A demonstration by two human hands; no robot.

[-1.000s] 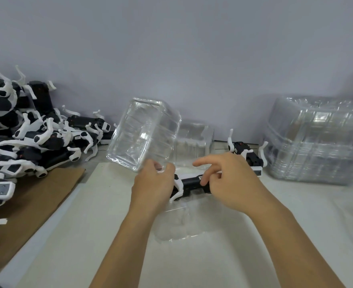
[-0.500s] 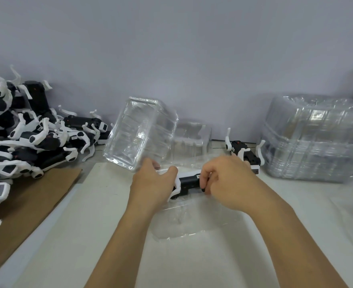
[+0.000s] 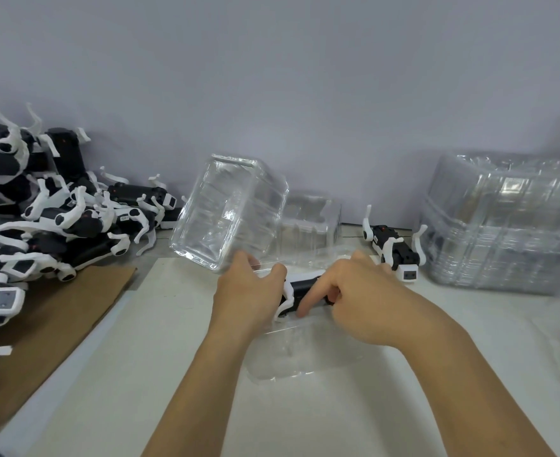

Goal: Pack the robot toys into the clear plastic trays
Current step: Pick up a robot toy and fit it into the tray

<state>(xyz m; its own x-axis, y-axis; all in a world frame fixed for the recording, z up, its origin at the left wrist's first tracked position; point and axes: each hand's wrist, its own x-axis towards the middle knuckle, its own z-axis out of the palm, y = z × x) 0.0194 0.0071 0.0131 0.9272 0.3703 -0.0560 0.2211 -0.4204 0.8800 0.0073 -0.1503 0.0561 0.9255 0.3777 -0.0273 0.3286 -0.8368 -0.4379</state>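
Robot toy [image 3: 305, 288] lying crosswise in the clear tray [image 3: 291, 351], long axis left to right between both hands. Right hand [image 3: 354, 301] nearer, fingers curled on its body; left hand [image 3: 249, 295] pinching the raised lid [image 3: 229, 209].

Wall [image 3: 272, 77]: plain pale grey, evenly lit.
Worktop [image 3: 305, 417]: white.
Cardboard [image 3: 57, 311]: brown sheet, left.

Two loose robot toys [image 3: 392, 249], a heaped pile [image 3: 51, 212], one tray stack [image 3: 509, 225].
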